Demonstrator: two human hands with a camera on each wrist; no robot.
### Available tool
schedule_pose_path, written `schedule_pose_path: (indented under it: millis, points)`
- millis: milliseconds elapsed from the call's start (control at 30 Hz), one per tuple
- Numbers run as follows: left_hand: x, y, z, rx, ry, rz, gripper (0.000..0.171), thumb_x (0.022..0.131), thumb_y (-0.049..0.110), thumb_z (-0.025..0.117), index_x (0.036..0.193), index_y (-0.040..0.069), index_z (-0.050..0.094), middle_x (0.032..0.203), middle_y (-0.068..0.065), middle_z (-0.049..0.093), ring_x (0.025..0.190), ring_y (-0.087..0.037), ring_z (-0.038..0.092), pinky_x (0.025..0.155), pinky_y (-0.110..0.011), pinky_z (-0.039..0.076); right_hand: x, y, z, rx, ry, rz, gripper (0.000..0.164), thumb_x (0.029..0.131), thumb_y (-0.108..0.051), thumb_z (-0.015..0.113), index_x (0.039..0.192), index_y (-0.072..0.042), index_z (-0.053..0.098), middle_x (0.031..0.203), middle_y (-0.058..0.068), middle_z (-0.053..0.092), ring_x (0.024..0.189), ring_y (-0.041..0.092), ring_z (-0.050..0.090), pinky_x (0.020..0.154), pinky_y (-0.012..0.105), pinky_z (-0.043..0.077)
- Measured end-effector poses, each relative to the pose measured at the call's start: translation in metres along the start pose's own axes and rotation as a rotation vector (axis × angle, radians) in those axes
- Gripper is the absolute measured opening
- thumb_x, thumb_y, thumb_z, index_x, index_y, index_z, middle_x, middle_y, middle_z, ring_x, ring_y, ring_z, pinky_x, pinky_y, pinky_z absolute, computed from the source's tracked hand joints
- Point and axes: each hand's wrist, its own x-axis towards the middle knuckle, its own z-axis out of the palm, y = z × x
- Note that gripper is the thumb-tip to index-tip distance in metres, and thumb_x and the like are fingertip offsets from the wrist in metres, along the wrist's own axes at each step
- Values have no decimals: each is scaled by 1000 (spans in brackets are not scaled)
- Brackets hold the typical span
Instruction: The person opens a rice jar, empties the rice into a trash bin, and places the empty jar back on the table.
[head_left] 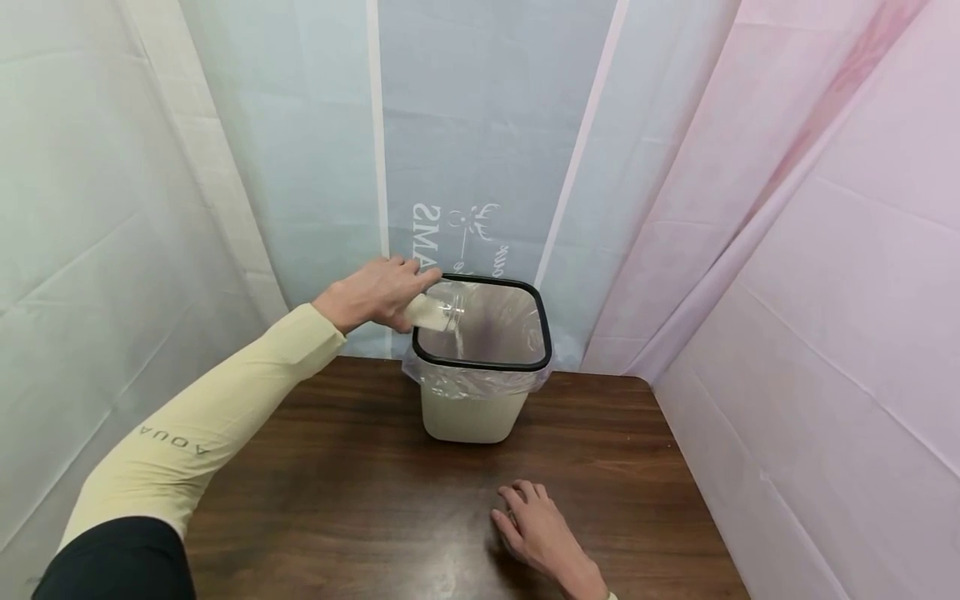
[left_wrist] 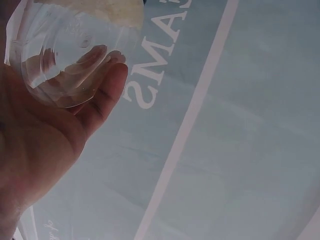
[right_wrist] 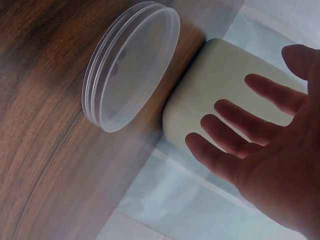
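Note:
My left hand (head_left: 382,292) grips a clear plastic jar (head_left: 438,313) by its base end, tipped over the left rim of a pale waste bin (head_left: 468,417). A thin stream of whitish contents (head_left: 459,343) falls from the jar's mouth into the bin. In the left wrist view, more pale contents (left_wrist: 120,15) lie inside the jar beyond its see-through base. Held low over the table in front of the bin, my right hand (head_left: 536,529) has loosely bent fingers and holds nothing. The right wrist view has a clear round lid (right_wrist: 132,75) on the table near those fingers.
A thin see-through liner (head_left: 480,385) is folded over the bin under its black rim (head_left: 546,329). The bin stands near the back of a dark wooden table (head_left: 337,500). Printed cloth curtains (head_left: 480,125) hang behind and at both sides.

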Motion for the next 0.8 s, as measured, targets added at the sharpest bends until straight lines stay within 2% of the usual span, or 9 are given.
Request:
schedule_pose_path:
  millis: [300, 600, 800]
  points:
    - [1, 0, -1, 31, -12, -5, 78, 69, 35, 85, 133, 11, 46, 108, -18, 59, 95, -39, 59, 76, -51, 53, 3, -6, 0, 25, -2, -24, 32, 99, -36, 54, 119, -12, 66, 118, 11, 64, 108, 28, 59, 85, 45, 52]
    - [4, 2, 2, 57, 47, 28, 76, 67, 33, 84, 130, 10, 49, 106, -18, 61, 92, -40, 60, 78, -50, 52, 5, -7, 1, -2, 16, -63, 31, 98, -33, 56, 117, -11, 66, 115, 13, 65, 103, 28, 59, 81, 44, 53]
    - [5, 5, 1, 90, 48, 39, 78, 66, 36, 85, 130, 9, 48, 107, -19, 61, 92, -40, 60, 78, -50, 52, 7, -8, 3, -5, 16, -65, 29, 98, -32, 58, 116, -11, 66, 113, 11, 65, 102, 27, 59, 80, 44, 53]
